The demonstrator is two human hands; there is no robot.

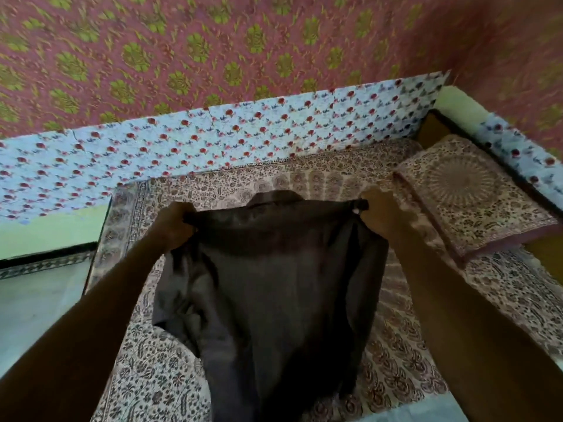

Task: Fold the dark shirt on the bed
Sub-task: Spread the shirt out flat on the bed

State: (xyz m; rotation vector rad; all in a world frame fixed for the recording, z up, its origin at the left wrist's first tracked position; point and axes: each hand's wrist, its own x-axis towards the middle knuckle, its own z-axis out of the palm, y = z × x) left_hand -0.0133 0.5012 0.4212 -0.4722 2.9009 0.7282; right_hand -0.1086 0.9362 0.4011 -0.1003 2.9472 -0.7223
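The dark grey shirt (271, 275) hangs stretched between both hands above the bed (402, 354), its collar at the top edge and its body drooping down toward me. My left hand (173, 223) grips the shirt's left shoulder. My right hand (380, 211) pinches the right shoulder, a bit of fabric poking out past the fingers. A sleeve bunches and hangs on the left side. The shirt's lower hem runs out of the bottom of the view.
The bed wears a brown-and-cream patterned sheet. A matching pillow (469, 196) lies at the right. A light blue floral panel (243, 135) lines the wall behind the bed, under red-and-green wallpaper. Pale floor (36, 300) shows at the left.
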